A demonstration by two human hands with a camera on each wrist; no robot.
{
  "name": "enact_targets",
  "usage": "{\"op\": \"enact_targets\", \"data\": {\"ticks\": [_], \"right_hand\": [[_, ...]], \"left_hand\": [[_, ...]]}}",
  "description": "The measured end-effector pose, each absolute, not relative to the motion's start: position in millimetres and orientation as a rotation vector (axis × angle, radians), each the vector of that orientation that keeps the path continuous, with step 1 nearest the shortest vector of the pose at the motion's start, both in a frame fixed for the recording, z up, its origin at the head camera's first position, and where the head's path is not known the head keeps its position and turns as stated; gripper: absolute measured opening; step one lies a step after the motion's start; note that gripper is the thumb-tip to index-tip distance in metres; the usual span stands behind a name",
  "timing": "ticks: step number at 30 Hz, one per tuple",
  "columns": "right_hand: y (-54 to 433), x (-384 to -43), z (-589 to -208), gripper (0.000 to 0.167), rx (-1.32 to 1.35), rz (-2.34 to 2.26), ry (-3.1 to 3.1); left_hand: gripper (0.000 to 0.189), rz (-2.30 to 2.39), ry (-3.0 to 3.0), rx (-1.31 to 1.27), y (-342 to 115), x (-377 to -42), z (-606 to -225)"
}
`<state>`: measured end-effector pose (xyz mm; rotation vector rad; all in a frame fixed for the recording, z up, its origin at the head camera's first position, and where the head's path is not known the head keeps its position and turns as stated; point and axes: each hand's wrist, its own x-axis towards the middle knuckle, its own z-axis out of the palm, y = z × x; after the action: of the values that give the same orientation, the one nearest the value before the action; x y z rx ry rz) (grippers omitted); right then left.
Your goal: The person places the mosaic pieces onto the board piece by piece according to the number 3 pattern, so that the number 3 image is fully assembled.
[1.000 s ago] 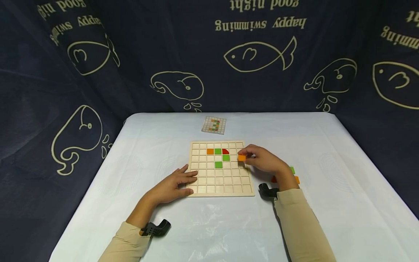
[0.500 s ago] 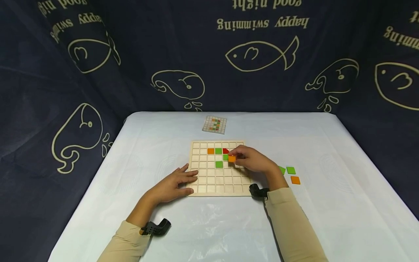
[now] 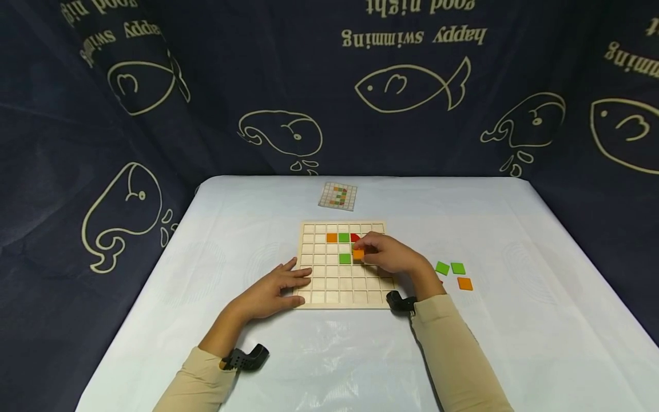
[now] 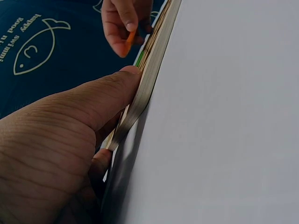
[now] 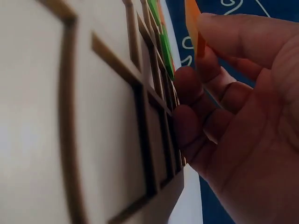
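My right hand [image 3: 388, 253] pinches an orange square tile [image 3: 358, 254] between thumb and fingers, over the middle of a wooden grid board [image 3: 329, 283]. In the right wrist view this orange tile [image 5: 192, 23] stands tilted off the board's surface. Just left of it a green tile [image 3: 344, 259] sits in a cell. One row above lie an orange tile [image 3: 332, 237], a green tile [image 3: 344, 237] and a red round-cornered tile [image 3: 355, 237], partly covered by my fingers. With fingers spread, my left hand [image 3: 273, 290] rests on the board's left edge.
A small card [image 3: 337, 196] printed with a coloured grid pattern lies behind the board. Right of my right wrist are two loose green tiles, one nearer [image 3: 442, 268], and an orange tile [image 3: 465, 284]; a red sliver shows beside the wrist. A dark printed curtain [image 3: 288, 68] hangs behind the white table.
My right hand has carried the orange tile leftward from the board's right side to its middle. The loose tiles at the right have come into view. My left hand stays put.
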<state>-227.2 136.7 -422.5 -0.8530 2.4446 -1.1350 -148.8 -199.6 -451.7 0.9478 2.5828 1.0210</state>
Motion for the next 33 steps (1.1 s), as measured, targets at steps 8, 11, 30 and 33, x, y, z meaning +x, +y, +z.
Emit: {"op": "enact_targets", "data": {"ticks": [8,11,30,33], "right_hand": [[129.4,-227.2,-424.6,0.03,-0.881,-1.002,2.501],[127.5,-226.9,-425.4,0.03,-0.875,-0.98,2.519],[126.4,-225.6,-424.2,0.027,-0.851,-0.985,2.519],[126.8,-225.9,-424.7,0.026,-0.845,-0.987,2.518]], "left_hand": [[0.05,1.018,2.587,0.946,-199.3,-148.5,-451.7],[0.05,1.019,2.585,0.945,-199.3,-148.4,-451.7],[0.05,1.014,2.594,0.945,-199.0,-148.3,-451.2],[0.051,1.013,2.593,0.939,-199.0,-148.2,-451.4]]}}
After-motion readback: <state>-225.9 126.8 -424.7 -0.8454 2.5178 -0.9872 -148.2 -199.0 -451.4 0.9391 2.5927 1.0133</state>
